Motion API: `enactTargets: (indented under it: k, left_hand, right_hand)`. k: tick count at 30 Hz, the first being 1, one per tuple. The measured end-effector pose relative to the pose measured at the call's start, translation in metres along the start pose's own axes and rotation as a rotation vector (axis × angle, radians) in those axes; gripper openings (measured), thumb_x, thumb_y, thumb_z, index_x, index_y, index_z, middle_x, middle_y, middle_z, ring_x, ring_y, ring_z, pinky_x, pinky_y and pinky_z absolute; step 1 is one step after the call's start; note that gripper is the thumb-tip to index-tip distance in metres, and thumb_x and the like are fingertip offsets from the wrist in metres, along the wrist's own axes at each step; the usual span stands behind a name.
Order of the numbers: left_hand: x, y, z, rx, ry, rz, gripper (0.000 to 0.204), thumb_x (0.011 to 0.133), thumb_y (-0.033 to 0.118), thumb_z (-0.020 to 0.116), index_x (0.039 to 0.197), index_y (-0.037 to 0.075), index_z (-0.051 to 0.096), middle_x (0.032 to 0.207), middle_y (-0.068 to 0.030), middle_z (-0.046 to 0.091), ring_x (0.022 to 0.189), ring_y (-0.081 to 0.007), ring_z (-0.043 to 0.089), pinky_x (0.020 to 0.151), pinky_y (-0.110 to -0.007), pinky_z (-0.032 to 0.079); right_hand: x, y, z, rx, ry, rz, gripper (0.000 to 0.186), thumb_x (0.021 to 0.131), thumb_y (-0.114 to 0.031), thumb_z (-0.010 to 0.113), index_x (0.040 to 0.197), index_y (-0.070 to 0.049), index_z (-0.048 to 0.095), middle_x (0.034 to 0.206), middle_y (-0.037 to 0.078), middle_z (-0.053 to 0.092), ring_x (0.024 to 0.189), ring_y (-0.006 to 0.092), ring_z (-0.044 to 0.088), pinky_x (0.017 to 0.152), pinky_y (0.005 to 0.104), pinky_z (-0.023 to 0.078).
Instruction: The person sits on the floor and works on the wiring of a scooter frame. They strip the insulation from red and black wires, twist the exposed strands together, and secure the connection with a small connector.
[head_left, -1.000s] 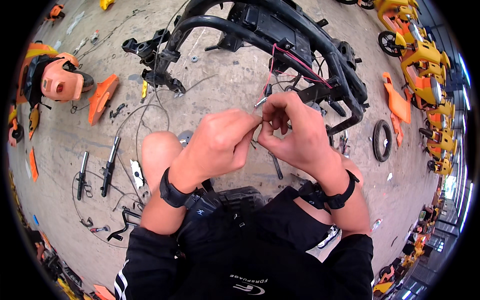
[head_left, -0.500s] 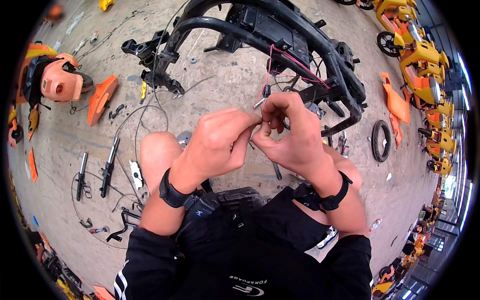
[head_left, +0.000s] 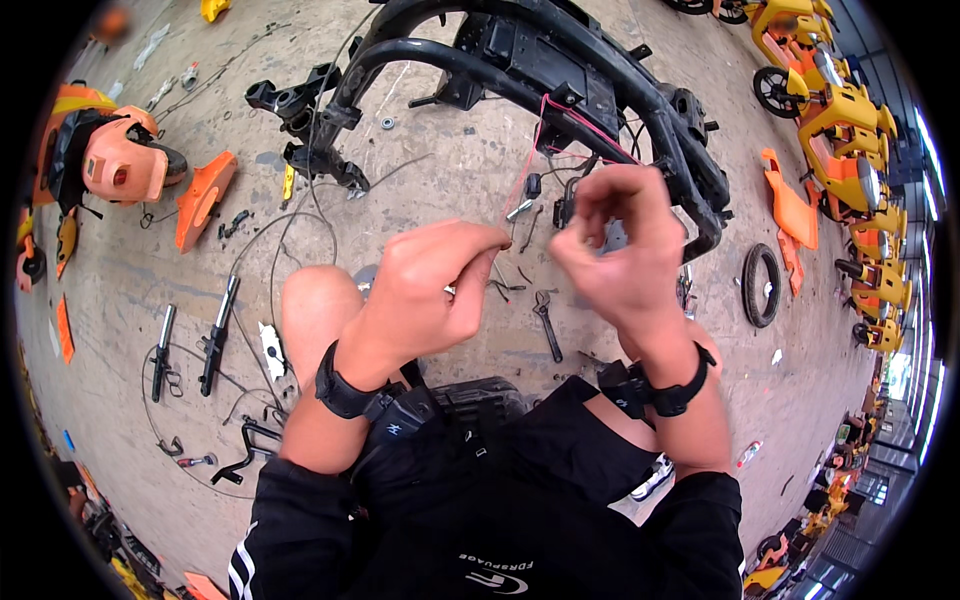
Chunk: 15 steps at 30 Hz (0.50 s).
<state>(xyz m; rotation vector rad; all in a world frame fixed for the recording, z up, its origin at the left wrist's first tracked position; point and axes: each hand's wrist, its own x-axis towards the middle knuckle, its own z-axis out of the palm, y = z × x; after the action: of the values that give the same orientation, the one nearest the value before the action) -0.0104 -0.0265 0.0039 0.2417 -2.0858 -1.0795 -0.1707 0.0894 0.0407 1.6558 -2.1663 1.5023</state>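
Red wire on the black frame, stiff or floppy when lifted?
The red wire is probably light and floppy, being thin and bent at the black frame. It may tug, since it runs from there toward the left hand.

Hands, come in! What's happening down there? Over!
Left hand pinching thin red wire. Right hand curled, off the wire. Wire leads to black frame. Wrench on floor below.

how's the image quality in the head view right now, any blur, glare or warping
Head view: bare right hand smeared, bare left hand noticeably crisper; head view, right side: row of yellow scooters curving with the fisheye distortion; head view, far right rim: long white light strips washed out by glare.
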Motion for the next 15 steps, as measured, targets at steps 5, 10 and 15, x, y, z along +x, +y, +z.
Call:
enactTargets:
  k: [5, 10, 15]
  left_hand:
    - [0.0, 0.001, 0.003, -0.006, -0.008, 0.006, 0.018, 0.081, -0.01, 0.066, 0.094, 0.0, 0.071, 0.074, -0.0132, 0.066, 0.061, -0.0272, 0.063, 0.055, -0.033, 0.048]
    - [-0.001, -0.001, 0.005, -0.028, -0.02, 0.029, 0.019, 0.079, -0.012, 0.066, 0.094, -0.002, 0.07, 0.073, -0.0131, 0.066, 0.061, -0.0274, 0.063, 0.055, -0.034, 0.048]
    - [0.001, -0.001, 0.006, -0.03, -0.025, 0.043, 0.02, 0.078, -0.013, 0.066, 0.094, -0.003, 0.069, 0.071, -0.013, 0.064, 0.06, -0.0275, 0.062, 0.055, -0.034, 0.048]
  right_hand:
    - [-0.007, -0.001, -0.005, 0.092, -0.134, -0.049, 0.033, 0.07, 0.006, 0.075, 0.097, -0.005, 0.059, 0.085, 0.004, 0.064, 0.061, 0.0112, 0.059, 0.052, 0.0249, 0.047]
    - [-0.007, -0.007, 0.002, 0.051, -0.236, -0.069, 0.03, 0.073, -0.001, 0.078, 0.097, -0.007, 0.061, 0.084, 0.004, 0.063, 0.066, 0.0176, 0.06, 0.055, 0.0302, 0.048]
    - [-0.007, -0.007, 0.004, 0.059, -0.219, -0.079, 0.029, 0.073, 0.001, 0.076, 0.097, -0.007, 0.061, 0.083, 0.004, 0.063, 0.066, 0.0182, 0.061, 0.056, 0.031, 0.049]
